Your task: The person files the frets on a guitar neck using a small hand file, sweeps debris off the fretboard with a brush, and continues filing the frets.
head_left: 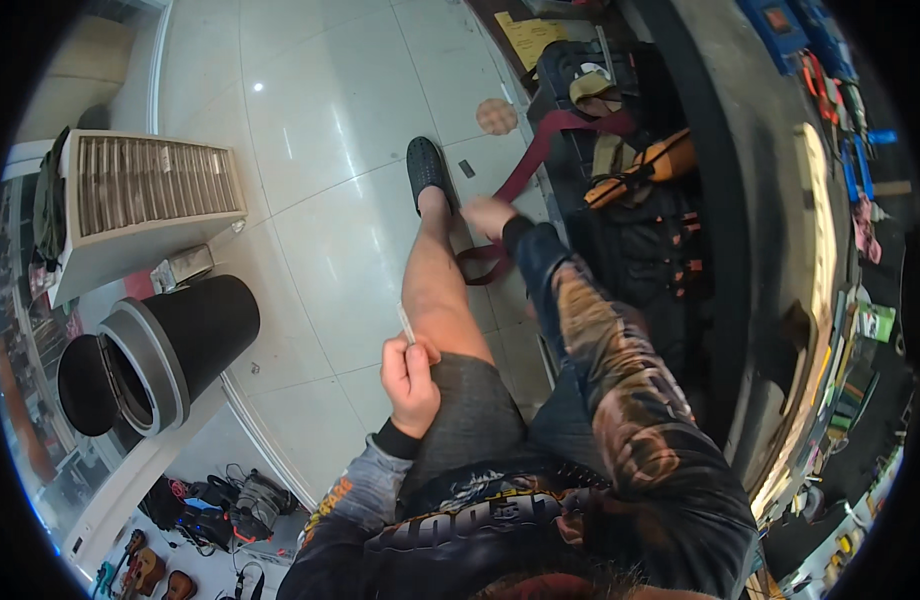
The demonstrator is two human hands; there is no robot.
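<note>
Tiled floor (310, 130); left hand (410, 388) pinches 1 pale stick (406, 324); right hand (488, 216) blurred, grip unclear.

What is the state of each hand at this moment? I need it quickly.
Left hand: closed, holding a thin pale stick.
Right hand: blurred, near the maroon strap; open or closed cannot be told.

Thin whitish strip (406, 324), slightly tilted

Strap (536, 150) right of bin (215, 318)
</note>
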